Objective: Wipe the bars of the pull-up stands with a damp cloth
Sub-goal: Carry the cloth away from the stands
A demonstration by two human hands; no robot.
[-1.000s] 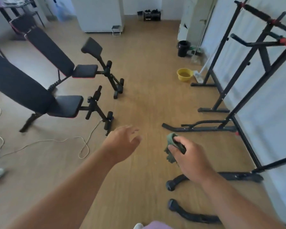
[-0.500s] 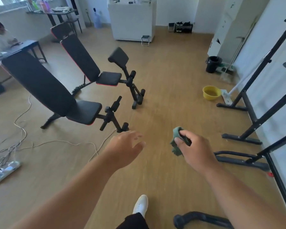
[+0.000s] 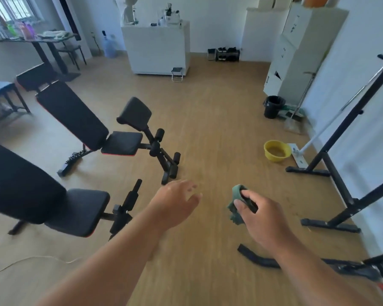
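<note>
Your right hand [image 3: 260,214] grips a crumpled green cloth [image 3: 236,204], fingers curled round it, held out in front of you above the wooden plank floor [image 3: 208,120]. Your left hand [image 3: 175,202] reaches forward beside it with fingers relaxed and spread, holding nothing. The black metal pull-up stands [image 3: 341,138] line the white wall on your right, apart from both hands. A round yellow plastic basin [image 3: 276,151] sits on the floor near the farthest stand's foot.

Crumpled green cloth [image 3: 236,202] gripped in right hand [image 3: 261,219], black pull-up stands [image 3: 341,138] along right wall
</note>
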